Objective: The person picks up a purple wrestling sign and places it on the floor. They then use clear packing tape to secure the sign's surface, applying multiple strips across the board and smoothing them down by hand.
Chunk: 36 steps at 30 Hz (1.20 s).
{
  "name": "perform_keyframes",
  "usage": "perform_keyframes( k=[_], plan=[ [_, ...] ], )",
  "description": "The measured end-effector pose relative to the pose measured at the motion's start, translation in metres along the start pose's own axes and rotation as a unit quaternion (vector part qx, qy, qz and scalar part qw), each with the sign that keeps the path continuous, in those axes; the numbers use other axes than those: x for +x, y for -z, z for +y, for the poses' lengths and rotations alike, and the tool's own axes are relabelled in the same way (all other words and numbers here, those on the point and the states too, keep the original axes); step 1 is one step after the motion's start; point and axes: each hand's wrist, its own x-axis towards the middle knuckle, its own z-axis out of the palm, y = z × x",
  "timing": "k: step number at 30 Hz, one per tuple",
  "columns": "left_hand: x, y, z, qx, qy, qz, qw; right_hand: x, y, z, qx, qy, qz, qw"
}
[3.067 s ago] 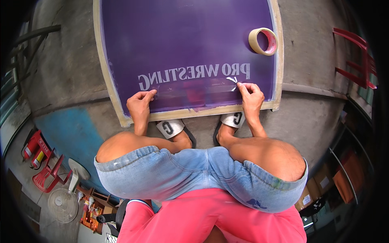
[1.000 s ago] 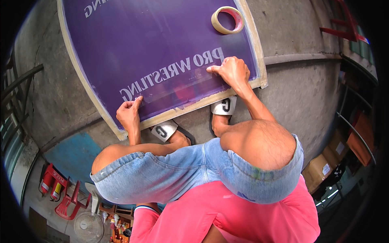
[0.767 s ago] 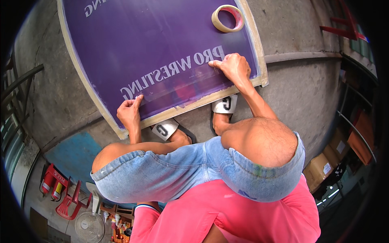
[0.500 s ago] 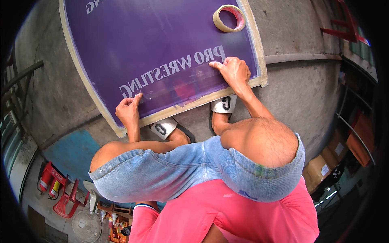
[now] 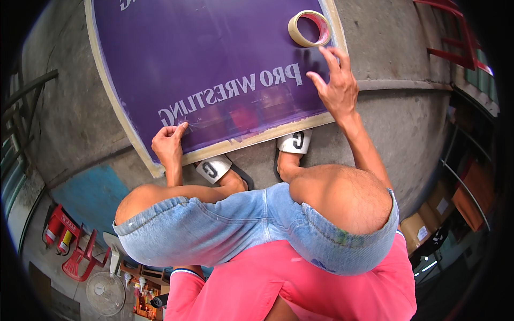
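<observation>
"Where's the tape roll [image 5: 294, 29]?"

"I see it at the upper right of the frame, on the purple panel [image 5: 209, 53], with my right hand [image 5: 341, 91] just below it. Those fingers are spread wide and hold nothing."

"And my left hand [image 5: 168, 144]?"

"Left of centre, thumb and finger close together at the clear strip [image 5: 267, 108]; I can't tell whether they pinch it."

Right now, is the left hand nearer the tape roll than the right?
No: the right hand is beside the tape roll, the left hand by the near left corner of the frame.
</observation>
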Motion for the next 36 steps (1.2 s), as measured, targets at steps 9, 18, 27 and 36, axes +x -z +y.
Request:
perform_keyframes(
  k=[9,18,27,36],
  plan=[
    [0.001,0.004,-0.003,-0.009,0.012,-0.011,1.0,0.035,-0.026,0.037,0.067,0.179,-0.027,0.981],
    [0.007,-0.003,-0.003,-0.008,0.018,-0.035,0.999,-0.043,0.007,0.016,0.097,0.301,-0.221,0.923],
    [0.005,0.0,-0.008,-0.027,0.021,-0.026,0.999,-0.028,-0.037,-0.028,0.122,0.385,-0.246,0.881],
    [0.003,0.0,-0.014,-0.057,0.024,-0.012,0.998,-0.02,-0.088,-0.104,0.151,0.45,-0.256,0.842]
  ],
)
